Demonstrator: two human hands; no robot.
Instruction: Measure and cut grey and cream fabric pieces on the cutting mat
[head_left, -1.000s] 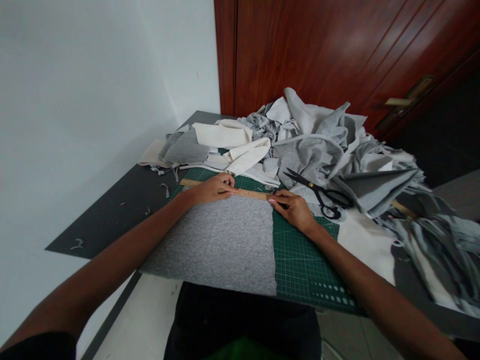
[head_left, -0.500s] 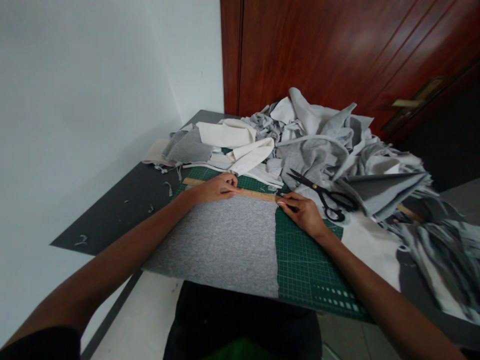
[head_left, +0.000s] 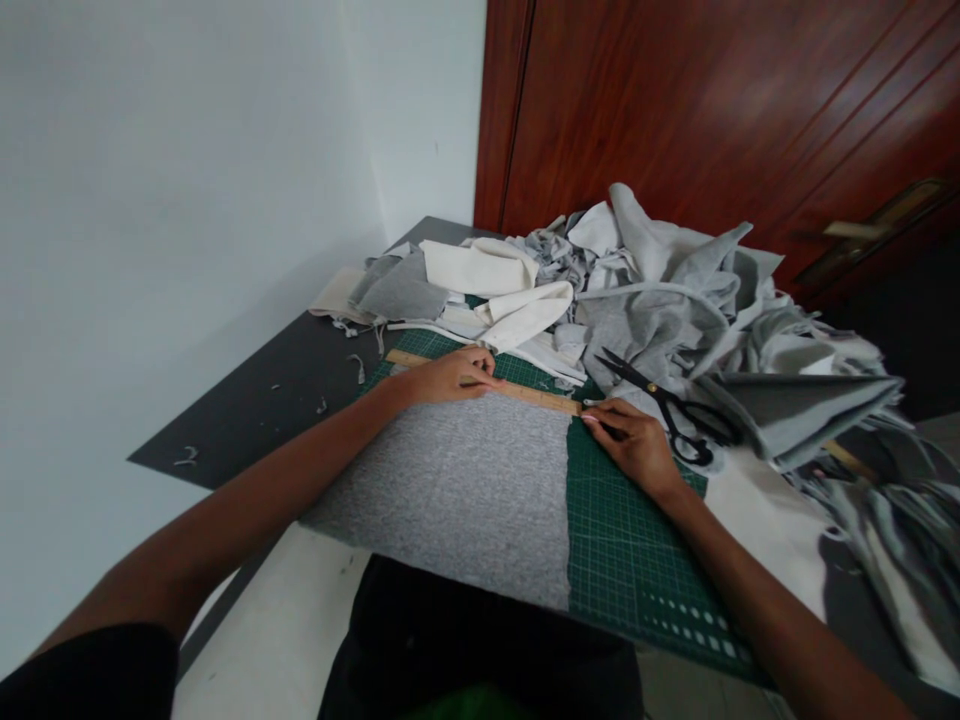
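A wooden ruler [head_left: 534, 396] lies aslant along the far edge of a heathered grey fabric piece [head_left: 472, 480]. My left hand [head_left: 457, 375] presses down on the ruler's middle with its fingers partly curled. At the ruler's right end, my right hand [head_left: 634, 440] has thumb and fingers closed together. A small dark item seems to be between those fingers, but its kind is hidden. Beneath the fabric lies a green cutting mat [head_left: 622, 540], bare on the right side. Black-handled scissors [head_left: 667, 400] rest just beyond my right hand.
Behind the mat, a big heap of grey and white fabric scraps [head_left: 660, 270] reaches to the wooden door [head_left: 675, 110]. Cream strips [head_left: 480, 268] lie at the back left. Thread bits lie on the dark tabletop [head_left: 285, 370]. Further strips [head_left: 885, 540] are piled on the right.
The whole scene has shifted slightly right as the view turned. My left hand keeps its place on the ruler. My right fingers remain at its right end, the dark item less visible.
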